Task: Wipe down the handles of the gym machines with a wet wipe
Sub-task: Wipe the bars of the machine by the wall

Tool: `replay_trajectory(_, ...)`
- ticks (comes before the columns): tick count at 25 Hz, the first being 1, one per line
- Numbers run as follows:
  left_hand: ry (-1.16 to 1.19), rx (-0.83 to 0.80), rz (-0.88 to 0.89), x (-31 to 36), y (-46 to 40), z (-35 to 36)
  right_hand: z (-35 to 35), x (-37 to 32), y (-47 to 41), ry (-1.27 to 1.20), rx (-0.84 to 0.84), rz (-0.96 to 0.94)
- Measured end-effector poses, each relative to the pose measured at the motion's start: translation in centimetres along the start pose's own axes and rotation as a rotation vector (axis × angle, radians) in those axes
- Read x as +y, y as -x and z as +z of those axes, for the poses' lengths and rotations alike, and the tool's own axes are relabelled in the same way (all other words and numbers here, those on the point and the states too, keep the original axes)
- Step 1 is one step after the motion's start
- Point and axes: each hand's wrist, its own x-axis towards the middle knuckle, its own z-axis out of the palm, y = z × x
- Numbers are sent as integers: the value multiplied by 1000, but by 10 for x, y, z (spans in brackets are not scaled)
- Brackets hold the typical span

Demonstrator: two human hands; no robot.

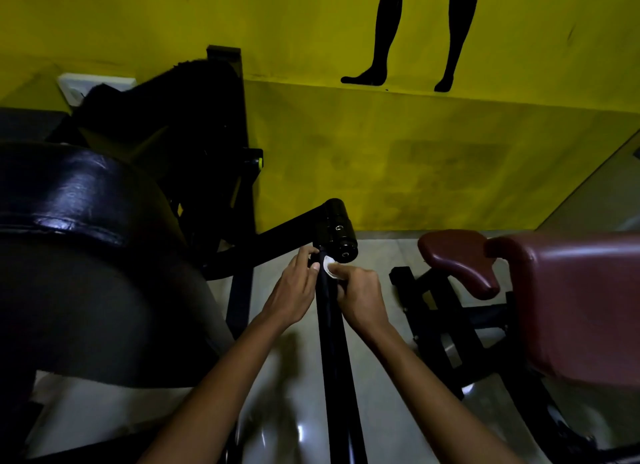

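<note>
The right hand [358, 295] pinches the wet wipe [328, 264] against the black handle bar [329, 311] while the left hand [294, 287] grips it; the small wipe could slip free.

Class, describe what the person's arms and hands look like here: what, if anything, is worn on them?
Both forearms are bare up to the frame's bottom edge, with no sleeve showing. The left hand and right hand are gloveless. No watch, ring, bracelet or marking is visible on either, though the lighting is dim.

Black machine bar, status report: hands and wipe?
Left hand grips black metal bar near top. Right hand presses small white wet wipe against it. Nothing blocking.
</note>
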Motion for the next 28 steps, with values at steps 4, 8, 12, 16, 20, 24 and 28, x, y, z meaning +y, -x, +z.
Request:
replay_trajectory(4, 21, -1, 2, 0, 3, 3, 9, -4, -13, 39, 11, 122)
replay_trajectory(8, 59, -25, 0, -2, 11, 3, 5, -3, 14, 51, 50, 33)
replay_trajectory(12, 24, -36, -47, -1, 18, 4, 3, -4, 18, 74, 23, 102)
replay_trajectory(16, -15, -58, -38, 4, 28, 2, -8, -13, 41, 44, 26, -34)
replay_trajectory(20, -35, -54, -66, 12, 40, 1, -13, -17, 60, 60, 25, 8)
replay_trajectory(24, -54, -71, -37, 21, 58, -4, -22, -26, 80, 109, 22, -108)
replay_trajectory(28, -64, -70, -30, 30, 75, -6, -30, -21, 101, 78, 14, -59)
